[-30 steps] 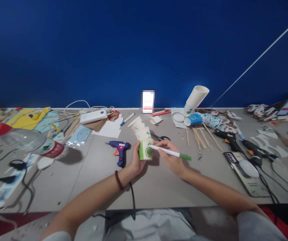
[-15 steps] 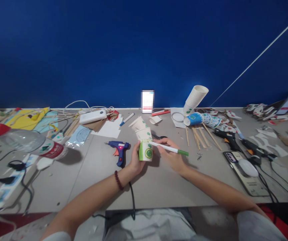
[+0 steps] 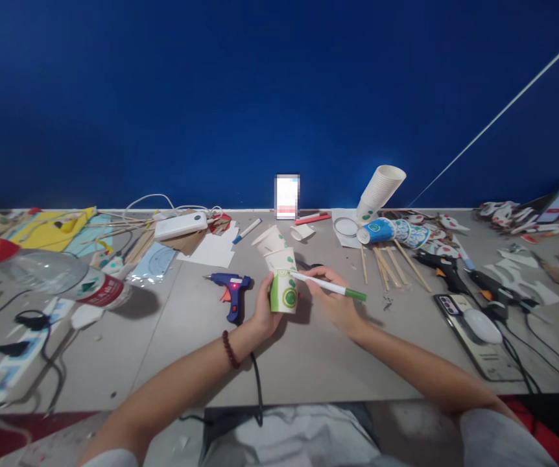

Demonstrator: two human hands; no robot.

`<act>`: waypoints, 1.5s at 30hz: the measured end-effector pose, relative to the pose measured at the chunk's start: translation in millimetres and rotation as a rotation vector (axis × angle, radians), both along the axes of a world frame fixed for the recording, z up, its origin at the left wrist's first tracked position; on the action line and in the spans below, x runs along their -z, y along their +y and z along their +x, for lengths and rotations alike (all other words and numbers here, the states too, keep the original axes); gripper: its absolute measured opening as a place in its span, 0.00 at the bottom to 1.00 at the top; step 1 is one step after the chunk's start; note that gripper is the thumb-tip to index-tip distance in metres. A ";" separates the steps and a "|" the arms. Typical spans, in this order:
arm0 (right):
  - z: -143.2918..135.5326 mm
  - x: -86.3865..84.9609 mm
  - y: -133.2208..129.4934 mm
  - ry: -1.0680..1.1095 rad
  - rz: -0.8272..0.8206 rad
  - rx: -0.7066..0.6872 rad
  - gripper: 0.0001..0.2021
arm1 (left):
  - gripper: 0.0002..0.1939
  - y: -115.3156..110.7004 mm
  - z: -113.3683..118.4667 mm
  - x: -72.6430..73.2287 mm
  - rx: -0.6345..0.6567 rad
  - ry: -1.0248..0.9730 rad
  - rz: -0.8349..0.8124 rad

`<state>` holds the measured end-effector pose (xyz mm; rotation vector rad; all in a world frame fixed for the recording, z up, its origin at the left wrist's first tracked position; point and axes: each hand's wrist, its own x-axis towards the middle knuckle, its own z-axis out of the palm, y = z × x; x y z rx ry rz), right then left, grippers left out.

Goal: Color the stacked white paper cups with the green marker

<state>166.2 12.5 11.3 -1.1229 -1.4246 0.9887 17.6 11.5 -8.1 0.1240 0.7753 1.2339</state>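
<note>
My left hand (image 3: 262, 310) is closed around the side of a paper cup (image 3: 284, 293), which is coloured green along its left part and has a round green emblem. More white cups with green spots (image 3: 279, 259) join it in a tilted, bent row at its upper end. Between the fingers of my right hand (image 3: 334, 305) is a white marker (image 3: 325, 283) with a green end. Its tip meets the cup's right side near the upper edge. Dark scissors handles, as far as I can tell, show partly behind the right hand.
A blue glue gun (image 3: 231, 290) with a lit red light lies left of my hands. Farther left are a plastic bottle (image 3: 65, 275) and a power strip (image 3: 26, 353). At right stand stacked cups (image 3: 380, 191), wooden sticks (image 3: 385, 266), black glue guns (image 3: 442, 269) and a phone (image 3: 478, 344).
The cups have shifted very slightly to the right in my left hand. My right hand keeps the marker against the cup, almost in the same place.
</note>
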 end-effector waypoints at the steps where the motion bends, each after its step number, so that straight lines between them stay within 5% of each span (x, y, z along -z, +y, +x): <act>1: -0.1 0.0 -0.1 0.007 -0.004 -0.001 0.06 | 0.15 -0.2 0.0 -0.2 -0.002 -0.001 0.000; 45: 3.1 1.7 2.4 0.067 -0.041 -0.119 0.03 | 0.16 1.3 -0.5 3.3 -0.016 -0.005 0.013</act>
